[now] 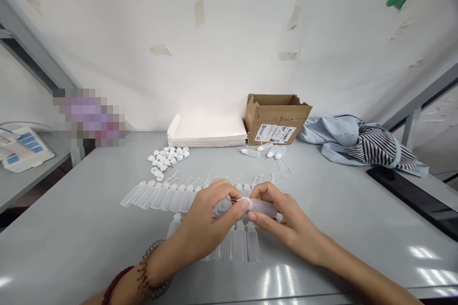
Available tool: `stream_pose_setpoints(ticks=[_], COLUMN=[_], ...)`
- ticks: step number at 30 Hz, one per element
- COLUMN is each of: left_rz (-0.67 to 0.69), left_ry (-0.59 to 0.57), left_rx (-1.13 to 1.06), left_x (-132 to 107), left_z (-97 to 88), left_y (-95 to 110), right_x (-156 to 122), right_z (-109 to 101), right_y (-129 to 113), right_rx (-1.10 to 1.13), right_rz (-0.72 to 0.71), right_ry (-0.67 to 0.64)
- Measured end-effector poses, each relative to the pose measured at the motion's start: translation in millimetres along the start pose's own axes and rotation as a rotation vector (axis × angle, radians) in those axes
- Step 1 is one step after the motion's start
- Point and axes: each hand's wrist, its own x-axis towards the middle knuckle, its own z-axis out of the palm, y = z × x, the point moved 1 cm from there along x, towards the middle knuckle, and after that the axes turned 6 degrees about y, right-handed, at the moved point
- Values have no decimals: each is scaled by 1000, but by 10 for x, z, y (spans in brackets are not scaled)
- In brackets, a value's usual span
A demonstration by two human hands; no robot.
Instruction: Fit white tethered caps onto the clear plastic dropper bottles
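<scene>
Holding a small bottle above the bottle rows, with left hand pinched at its white neck and right hand closed around its body. Could slip, if squeezed too strongly.

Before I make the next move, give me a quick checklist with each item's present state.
1. Right hand has hold of the held bottle: ok, its fingers and thumb are on the body.
2. Left hand is at the bottle's white top: ok, thumb and fingers are there.
3. White top fully seated: cannot tell, fingers cover part of it.
4. Front row of bottles fully in view: not ok, the left hand and forearm hide part.
5. Loose white caps apart from both hands: ok, piled at the back left.
</scene>
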Motion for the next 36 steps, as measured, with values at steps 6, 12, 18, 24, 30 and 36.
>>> stream_pose_setpoints(ticks=[6,12,18,24,30,36], left_rz=[-11,123,282,161,94,29], left_ry=[3,5,30,5,-6,-103], left_rx=[-11,-1,19,27,35,37], left_x=[21,5,-33,-44,-16,-4], left_z=[5,6,11,-18,-60,-63], left_y=[-4,-31,18,71,25,43], right_x=[0,11,67,71,-1,-33], right_z=[-5,-15,-21,18,56,60], right_y=[21,36,132,104,100,164], right_rx=[-53,59,522,336,-106,-478], right_rz=[-64,30,211,84,-238,-575], right_ry=[54,13,-198,-161,22,178])
